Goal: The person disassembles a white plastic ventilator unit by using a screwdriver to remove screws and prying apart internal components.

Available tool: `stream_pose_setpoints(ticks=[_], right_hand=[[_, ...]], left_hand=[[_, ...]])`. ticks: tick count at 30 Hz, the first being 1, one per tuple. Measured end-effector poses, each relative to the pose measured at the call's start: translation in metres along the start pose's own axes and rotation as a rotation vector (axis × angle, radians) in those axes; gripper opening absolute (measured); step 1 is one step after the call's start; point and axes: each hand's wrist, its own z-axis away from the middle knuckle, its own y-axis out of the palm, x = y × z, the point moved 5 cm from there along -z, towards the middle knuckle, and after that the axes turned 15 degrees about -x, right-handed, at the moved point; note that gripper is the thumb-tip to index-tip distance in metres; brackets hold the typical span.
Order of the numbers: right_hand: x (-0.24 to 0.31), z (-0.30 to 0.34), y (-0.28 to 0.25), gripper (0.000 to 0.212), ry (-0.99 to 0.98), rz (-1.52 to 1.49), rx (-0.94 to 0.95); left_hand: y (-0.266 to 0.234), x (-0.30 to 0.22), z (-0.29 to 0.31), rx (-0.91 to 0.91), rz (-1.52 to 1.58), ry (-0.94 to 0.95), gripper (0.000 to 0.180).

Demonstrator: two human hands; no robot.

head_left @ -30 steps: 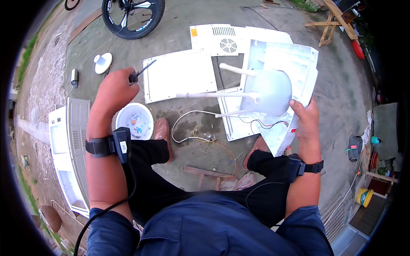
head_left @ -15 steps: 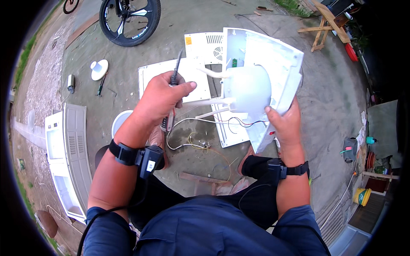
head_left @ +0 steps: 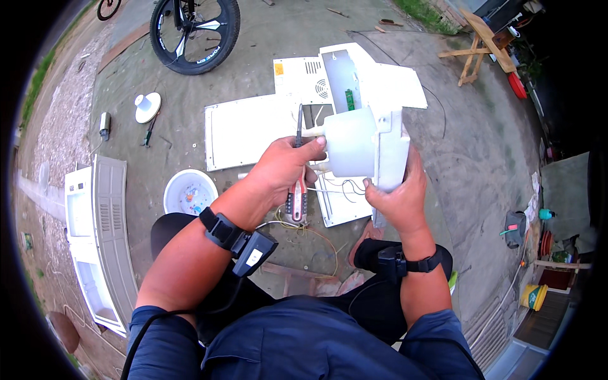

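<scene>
Left fingers (head_left: 313, 150) grip a red-handled tool (head_left: 297, 201); right fingers (head_left: 378, 196), a white housing (head_left: 392, 151) — grey concrete (head_left: 180, 136) below; bicycle (head_left: 206, 26) beyond.

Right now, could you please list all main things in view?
housing: one, white, in right hand
tank-like part: one, whitish, against the housing
screwdriver-like tool: one, red-grey, in left hand
flat panels: at least three, white, ground ahead
wires: several, yellow and white, ground between legs
basin: one, white, ground left
disc part: one, white, upper left
appliance body: one, white-grey, far left
bicycle wheels: two, black, top left
wooden trestle: one, brown, upper right
bucket: one, yellow, lower right
left hand: one, bare, centre
right hand: one, bare, centre right
sleeves: two, blue, below
</scene>
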Motion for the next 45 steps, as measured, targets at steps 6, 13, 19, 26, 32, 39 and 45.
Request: stream_pose_setpoints(ticks=[6,13,19,26,32,39,45], right_hand=[[0.01,0.005,0.003,0.083,-0.061,-0.017,0.004],[0.014,0.009,0.004,0.09,-0.108,0.006,0.019],[0.022,0.007,-0.004,0.092,-0.154,0.013,0.025],[0.009,-0.017,-0.003,0.103,0.603,-0.882,0.278],[-0.045,0.012,0.028,0.071,0.968,-1.088,0.234],[-0.054,0.004,0.015,0.078,0.849,-0.959,0.14],[-0.057,-0.014,-0.012,0.081,0.734,-0.903,0.068]], left_hand=[[0.001,-0.008,-0.004,-0.105,0.12,-0.066,0.043],[-0.003,-0.022,-0.008,-0.169,0.291,-0.007,0.034],[-0.006,-0.041,0.001,-0.143,0.379,0.168,0.025],[-0.014,-0.058,0.017,-0.193,-0.019,0.688,0.025],[-0.002,-0.035,0.014,-0.125,-0.324,0.71,0.022],[-0.007,-0.041,0.009,-0.141,-0.38,0.477,0.031],[-0.075,-0.08,-0.007,-0.385,0.318,0.288,0.037]])
